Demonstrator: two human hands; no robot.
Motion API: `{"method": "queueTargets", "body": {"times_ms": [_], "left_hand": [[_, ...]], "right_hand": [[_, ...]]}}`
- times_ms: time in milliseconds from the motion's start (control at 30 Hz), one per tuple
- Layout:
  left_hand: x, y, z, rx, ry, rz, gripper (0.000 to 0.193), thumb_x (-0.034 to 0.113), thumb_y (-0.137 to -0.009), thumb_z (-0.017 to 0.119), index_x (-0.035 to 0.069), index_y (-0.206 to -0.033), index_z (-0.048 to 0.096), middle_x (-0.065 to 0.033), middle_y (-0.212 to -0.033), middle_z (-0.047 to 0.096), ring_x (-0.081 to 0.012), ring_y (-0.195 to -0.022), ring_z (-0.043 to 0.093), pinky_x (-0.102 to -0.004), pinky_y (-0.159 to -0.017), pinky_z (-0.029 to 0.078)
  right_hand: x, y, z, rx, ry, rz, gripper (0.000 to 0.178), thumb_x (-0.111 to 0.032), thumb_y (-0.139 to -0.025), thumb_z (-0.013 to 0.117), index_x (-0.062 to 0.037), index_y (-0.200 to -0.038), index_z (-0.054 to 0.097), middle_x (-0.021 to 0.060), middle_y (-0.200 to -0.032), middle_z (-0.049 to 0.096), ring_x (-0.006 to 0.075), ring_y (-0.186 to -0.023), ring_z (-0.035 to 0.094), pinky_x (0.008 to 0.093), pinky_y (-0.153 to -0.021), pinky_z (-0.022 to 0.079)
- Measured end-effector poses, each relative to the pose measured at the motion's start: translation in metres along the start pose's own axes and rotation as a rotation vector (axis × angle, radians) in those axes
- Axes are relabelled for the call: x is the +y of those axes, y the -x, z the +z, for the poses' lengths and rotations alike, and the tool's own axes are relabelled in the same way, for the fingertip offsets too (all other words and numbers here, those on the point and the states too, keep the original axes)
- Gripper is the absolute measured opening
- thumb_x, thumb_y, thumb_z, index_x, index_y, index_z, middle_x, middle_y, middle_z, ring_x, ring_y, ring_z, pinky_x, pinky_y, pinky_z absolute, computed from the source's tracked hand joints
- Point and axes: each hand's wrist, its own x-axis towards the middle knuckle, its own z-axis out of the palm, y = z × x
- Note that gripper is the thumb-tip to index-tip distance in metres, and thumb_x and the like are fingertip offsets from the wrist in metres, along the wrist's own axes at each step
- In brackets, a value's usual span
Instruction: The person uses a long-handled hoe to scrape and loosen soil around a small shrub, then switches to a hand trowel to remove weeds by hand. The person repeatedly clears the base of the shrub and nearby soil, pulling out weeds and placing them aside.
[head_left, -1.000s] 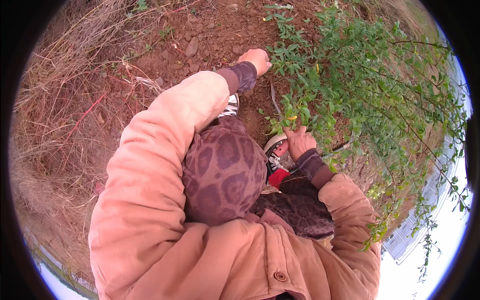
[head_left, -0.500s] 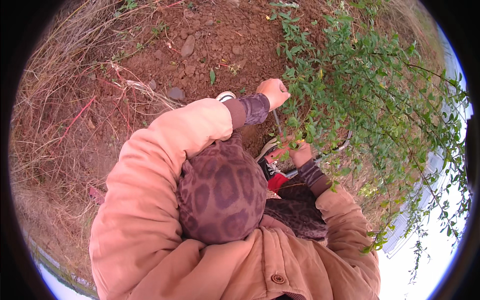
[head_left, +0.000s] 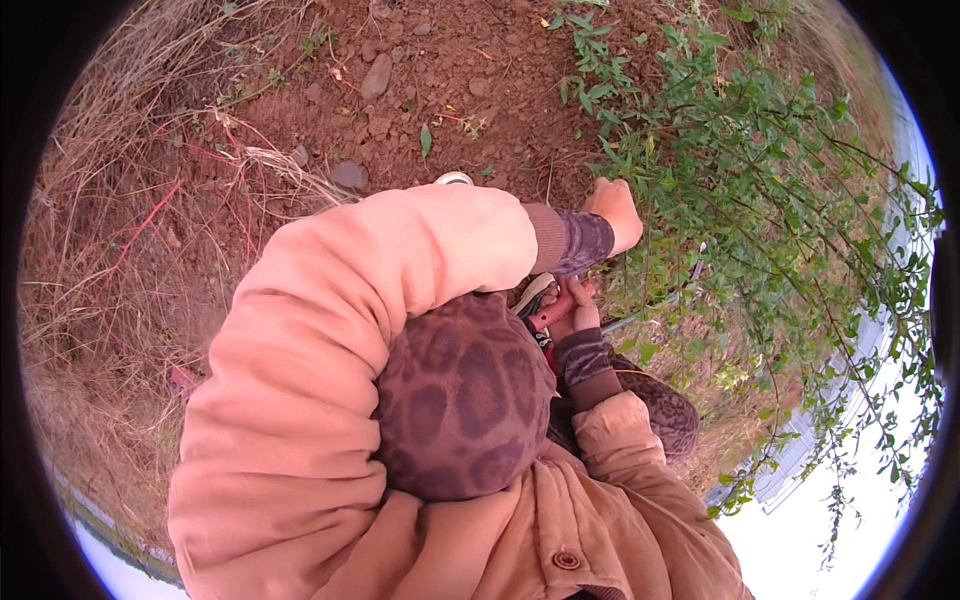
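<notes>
My left hand (head_left: 616, 216) is closed in a fist at the edge of the leafy green bush (head_left: 740, 200), knuckles toward the leaves. What its fingers hold, if anything, is hidden. Just below it my right hand (head_left: 582, 308) wraps round the red handle (head_left: 550, 313) of a tool, close to a dark shoe. The tool's working end is out of sight behind my left sleeve. Both arms wear a tan jacket with dark patterned cuffs; the left arm (head_left: 380, 250) reaches across to the right.
Reddish bare soil (head_left: 480, 90) with a few stones (head_left: 376, 76) lies ahead. Dry grass (head_left: 110, 230) and red stems cover the left. Long leafy branches hang over the right side. A thin pale bar (head_left: 622, 322) shows beside my right wrist.
My left hand has moved right and slightly down, against the bush. My right hand has drawn a little left with the red-handled tool, whose metal shaft is now hidden.
</notes>
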Motion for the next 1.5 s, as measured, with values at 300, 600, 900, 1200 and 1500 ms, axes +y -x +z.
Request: {"method": "queueTargets", "body": {"times_ms": [300,600,900,1200,1500], "left_hand": [[0.034,0.004,-0.003,-0.110,-0.109,0.061,0.023,0.006,-0.072,0.054,-0.006,-0.091,0.050,-0.0207,-0.107,0.042,-0.0364,-0.088,0.054,-0.0415,-0.074,0.046],[0.038,-0.002,-0.004,-0.094,-0.056,0.145,0.023,0.005,-0.068,0.057,-0.007,-0.086,0.053,-0.0221,-0.103,0.045,-0.0362,-0.086,0.055,-0.0411,-0.072,0.046],[0.034,-0.008,0.002,-0.059,0.065,0.131,0.015,0.011,-0.070,0.053,-0.002,-0.077,0.054,-0.0189,-0.094,0.050,-0.0355,-0.082,0.052,-0.0417,-0.074,0.042],[0.032,-0.012,-0.002,-0.039,0.043,0.134,0.016,0.013,-0.069,0.054,-0.002,-0.074,0.057,-0.0195,-0.089,0.054,-0.0338,-0.086,0.053,-0.0401,-0.075,0.042],[0.031,-0.020,-0.003,-0.129,0.046,0.076,0.017,0.013,-0.068,0.055,-0.002,-0.069,0.061,-0.0191,-0.075,0.060,-0.0351,-0.071,0.058,-0.0417,-0.065,0.046]], "right_hand": [[-0.007,0.014,0.032,0.245,1.052,-0.808,0.007,-0.009,-0.077,0.058,-0.0049,-0.073,0.053,0.0042,-0.058,0.055,0.0142,-0.048,0.050,0.0271,-0.045,0.038],[-0.044,-0.034,0.043,0.551,2.357,-0.892,0.035,-0.037,-0.079,0.052,-0.0157,-0.106,0.057,0.0038,-0.100,0.061,0.0174,-0.090,0.059,0.0314,-0.078,0.045],[-0.033,-0.075,0.090,0.696,1.827,-0.511,0.036,-0.038,-0.082,0.047,-0.0151,-0.109,0.054,0.0045,-0.103,0.060,0.0186,-0.090,0.058,0.0317,-0.079,0.044],[-0.033,-0.091,0.102,0.727,1.639,-0.415,0.037,-0.038,-0.084,0.042,-0.0145,-0.111,0.052,0.0053,-0.106,0.058,0.0197,-0.091,0.057,0.0320,-0.080,0.043],[-0.032,-0.135,0.114,0.662,1.108,-0.154,0.039,-0.039,-0.087,0.037,-0.0139,-0.114,0.049,0.0061,-0.109,0.056,0.0209,-0.091,0.055,0.0323,-0.081,0.042]]}}
